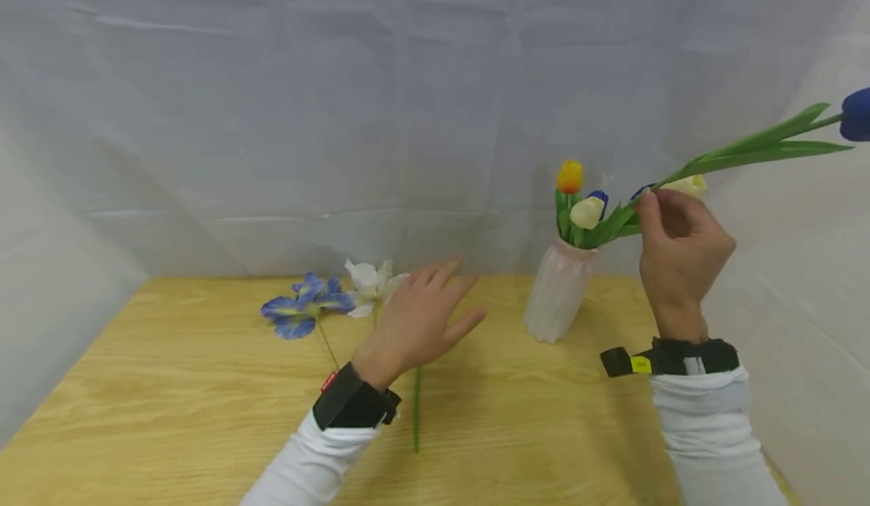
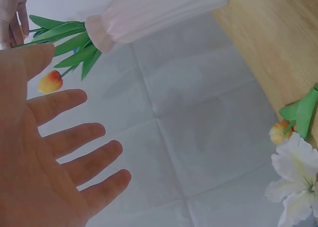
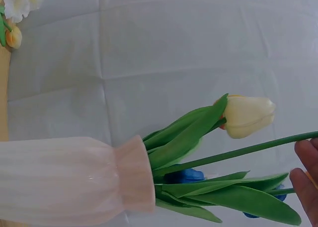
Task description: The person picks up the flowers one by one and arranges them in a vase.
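Tulip (image 1: 734, 155), slender-stemmed, in right hand (image 1: 686, 253)

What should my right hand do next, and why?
Probably slide the blue tulip farther down into the vase: its stem already seems to enter, but your right hand pinches it outside, and the bloom sticks out well past the other flowers.

Readable text: none. Item 1: yellow label (image 1: 640, 364) on the black right-wrist strap (image 1: 723, 356); dark marks, too small to read. Item 2: red tag (image 1: 329, 382) at the edge of the black left-wrist strap (image 1: 348, 400); pale marks, illegible. Item 3: pale patch (image 1: 694, 365), right-wrist strap; any marking indistinct.
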Demonstrator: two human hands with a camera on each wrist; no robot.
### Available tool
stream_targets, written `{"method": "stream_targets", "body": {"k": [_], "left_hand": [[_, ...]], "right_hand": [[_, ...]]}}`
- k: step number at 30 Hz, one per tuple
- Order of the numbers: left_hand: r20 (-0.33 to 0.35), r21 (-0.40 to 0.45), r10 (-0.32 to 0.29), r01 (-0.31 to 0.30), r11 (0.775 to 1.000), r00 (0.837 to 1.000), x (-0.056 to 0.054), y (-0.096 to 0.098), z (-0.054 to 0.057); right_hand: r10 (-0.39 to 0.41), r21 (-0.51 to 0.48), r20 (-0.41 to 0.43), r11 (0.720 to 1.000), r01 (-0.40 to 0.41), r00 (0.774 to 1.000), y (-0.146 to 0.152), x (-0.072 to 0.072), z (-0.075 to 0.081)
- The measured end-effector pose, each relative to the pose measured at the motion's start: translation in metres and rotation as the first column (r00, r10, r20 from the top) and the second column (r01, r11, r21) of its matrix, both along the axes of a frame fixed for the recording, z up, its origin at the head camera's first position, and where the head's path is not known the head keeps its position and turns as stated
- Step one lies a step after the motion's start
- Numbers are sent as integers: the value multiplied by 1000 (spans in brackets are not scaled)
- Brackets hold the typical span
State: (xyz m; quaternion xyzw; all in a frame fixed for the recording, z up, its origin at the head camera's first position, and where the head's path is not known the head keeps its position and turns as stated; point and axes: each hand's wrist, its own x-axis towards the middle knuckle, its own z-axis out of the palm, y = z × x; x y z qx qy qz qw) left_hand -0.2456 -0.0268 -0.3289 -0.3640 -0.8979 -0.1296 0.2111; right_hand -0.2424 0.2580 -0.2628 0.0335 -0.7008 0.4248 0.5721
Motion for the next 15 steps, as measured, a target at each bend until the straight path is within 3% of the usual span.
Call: {"method": "stream_targets", "body": {"k": [9, 15], "left_hand": [[-9, 11, 9, -9, 1000, 1000, 0, -3, -10], [31, 9, 5, -5, 1000, 1000, 4, -3, -23]], "right_hand": [[-31, 35, 117, 999, 27, 993, 5, -4, -13], [-69, 137, 252, 990, 35, 965, 3, -17, -41]]}}
